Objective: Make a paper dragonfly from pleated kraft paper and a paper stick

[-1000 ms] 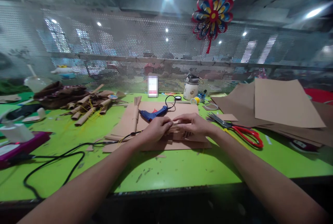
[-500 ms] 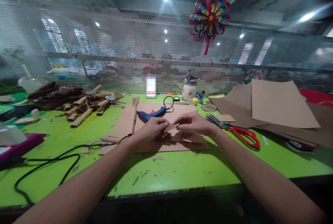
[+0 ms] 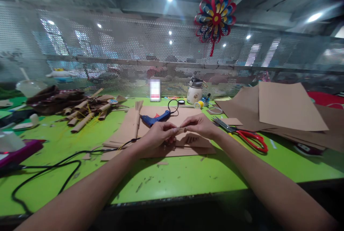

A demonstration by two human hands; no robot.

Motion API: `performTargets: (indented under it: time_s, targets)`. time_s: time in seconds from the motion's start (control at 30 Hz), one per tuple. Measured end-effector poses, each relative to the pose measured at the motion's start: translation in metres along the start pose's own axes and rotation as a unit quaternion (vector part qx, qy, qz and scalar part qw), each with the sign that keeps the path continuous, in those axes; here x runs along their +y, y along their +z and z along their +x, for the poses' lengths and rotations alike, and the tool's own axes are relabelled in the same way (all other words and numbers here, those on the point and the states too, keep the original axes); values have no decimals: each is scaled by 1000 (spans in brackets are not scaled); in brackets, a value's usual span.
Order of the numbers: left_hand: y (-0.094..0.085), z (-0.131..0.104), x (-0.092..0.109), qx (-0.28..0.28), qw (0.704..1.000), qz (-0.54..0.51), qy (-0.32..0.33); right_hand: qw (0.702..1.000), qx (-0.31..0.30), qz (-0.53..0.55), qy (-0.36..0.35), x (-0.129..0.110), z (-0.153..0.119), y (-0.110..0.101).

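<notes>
Both hands meet over a stack of brown kraft paper sheets [image 3: 193, 151] on the green table. My left hand [image 3: 161, 135] is closed, its thumb and fingers pinching a small piece of brown paper [image 3: 182, 130]. From the other side my right hand [image 3: 199, 125] pinches the same piece between thumb and forefinger. Fingers hide much of its shape. Just beyond my left hand lies a blue glue gun [image 3: 156, 118] with a red trigger. Left of it, a rolled paper tube with a fringed end [image 3: 137, 118] rests on the sheets.
Red-handled scissors [image 3: 248, 138] lie right of my right hand, before large brown paper sheets [image 3: 290, 109]. Several paper rolls [image 3: 83, 121] with yellow string are at left. A black cable [image 3: 77, 152] crosses the table near my left forearm. A white bottle [image 3: 194, 93] stands behind.
My right hand has moved slightly left and its fingers have closed onto the small paper piece, beside my left fingertips. The view has shifted a little.
</notes>
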State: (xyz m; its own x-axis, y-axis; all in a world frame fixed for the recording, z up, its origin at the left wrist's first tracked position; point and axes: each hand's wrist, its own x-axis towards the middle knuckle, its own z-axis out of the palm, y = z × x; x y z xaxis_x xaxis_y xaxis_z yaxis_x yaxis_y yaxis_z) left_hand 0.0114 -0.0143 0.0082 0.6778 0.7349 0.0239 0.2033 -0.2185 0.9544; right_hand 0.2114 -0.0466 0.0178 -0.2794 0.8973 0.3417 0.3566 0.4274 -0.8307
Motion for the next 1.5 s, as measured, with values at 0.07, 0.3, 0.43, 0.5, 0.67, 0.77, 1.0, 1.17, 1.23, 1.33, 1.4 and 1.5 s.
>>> performTargets:
  time_s: [0.07, 0.3, 0.43, 0.5, 0.67, 0.77, 1.0, 1.17, 1.23, 1.33, 1.4, 1.5]
  targets:
    - [1, 1, -1, 3, 1000, 13, 3, 1000, 9, -2, 8, 0, 0, 1]
    - [1, 0, 1, 39, 987, 140, 61, 995, -42, 77, 40, -3, -3, -5]
    - [-2, -1, -2, 68, 954, 262, 126, 997, -45, 26, 62, -6, -3, -6]
    - [-2, -1, -2, 77, 936, 308, 152, 997, -19, -32, 68, -3, -2, -2]
    - [-3, -3, 2, 66, 927, 337, 147, 993, 6, -113, 18, 6, -1, 4]
    - [-3, -3, 1, 61, 944, 298, 128, 994, 29, -107, 17, 8, 1, 3]
    - [-4, 0, -4, 9, 980, 181, 85, 995, 39, -97, 9, 4, 1, -4]
    - [-4, 1, -1, -21, 986, 141, 82, 994, 35, -101, 16, 1, 0, -6]
    - [-4, 0, 0, -21, 984, 154, 87, 992, 36, -119, 25, 1, 0, -5]
    - [-3, -2, 3, -11, 977, 193, 90, 990, 38, -133, 27, 2, 1, -2]
    - [-2, -3, 4, 2, 970, 226, 95, 991, 37, -130, 23, 4, 2, 0]
    - [0, -4, 4, 26, 952, 281, 116, 992, 29, -118, 18, 5, 2, 2]
